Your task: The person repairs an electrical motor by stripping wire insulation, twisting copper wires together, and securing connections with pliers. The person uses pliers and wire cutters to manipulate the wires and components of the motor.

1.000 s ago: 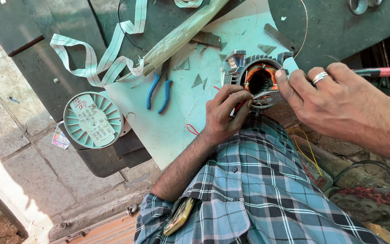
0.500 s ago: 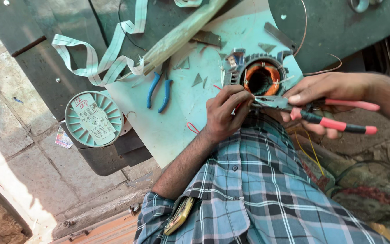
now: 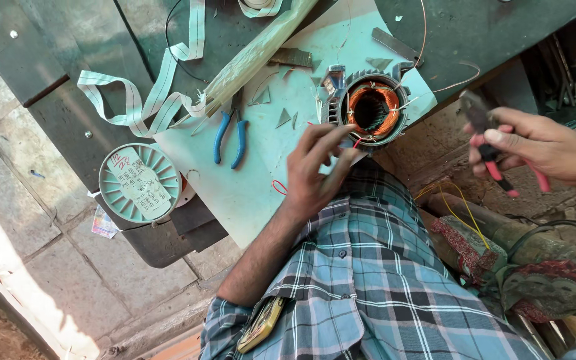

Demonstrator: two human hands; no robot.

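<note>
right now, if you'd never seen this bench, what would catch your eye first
The motor stator with its bright copper windings stands out at the top centre, on the pale blue sheet. The left hand touches its near edge, while the right hand holds red-handled pliers off to the right. Blue-handled pliers lie left of the stator, by a round ribbed fan cover.

My shirt [image 3: 375, 280] is blue and white checked. The coil [image 3: 373, 110] is copper orange, my cutters [image 3: 495, 150] have red handles, the pliers [image 3: 229, 137] blue.
</note>
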